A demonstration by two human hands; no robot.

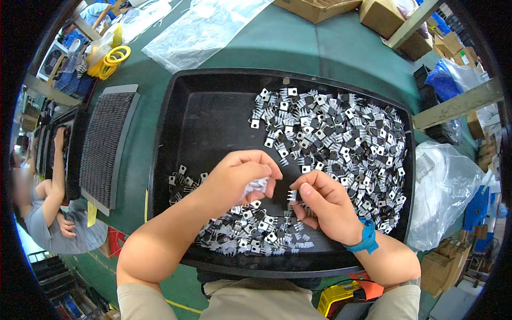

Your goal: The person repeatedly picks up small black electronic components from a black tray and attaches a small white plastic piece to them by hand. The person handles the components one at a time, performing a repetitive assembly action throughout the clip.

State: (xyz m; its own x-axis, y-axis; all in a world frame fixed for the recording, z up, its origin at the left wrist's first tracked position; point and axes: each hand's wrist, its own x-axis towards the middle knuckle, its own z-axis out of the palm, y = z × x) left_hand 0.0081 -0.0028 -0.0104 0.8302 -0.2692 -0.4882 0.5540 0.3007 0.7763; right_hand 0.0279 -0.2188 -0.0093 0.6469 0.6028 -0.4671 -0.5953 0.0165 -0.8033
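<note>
- A plain beige shirt [256, 301] covers the torso.
- Its short sleeves [144, 303], the same beige, end above the elbows.
- A teal-blue band [367, 236] circles the right wrist, a short flat end sticking out.
- Both forearms [189, 205] are bare.

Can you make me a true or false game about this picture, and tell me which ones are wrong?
1. The right hand holds a small part in its fingers. True.
2. The left hand is empty. False: it holds a bunch of pale pieces.
3. The tray is bright yellow. False: it is black.
4. A blue band is around the right wrist. True.
5. The biggest pile of parts is on the tray's left side. False: it is on the right side.
6. Another person is at the left of the picture. True.
</note>
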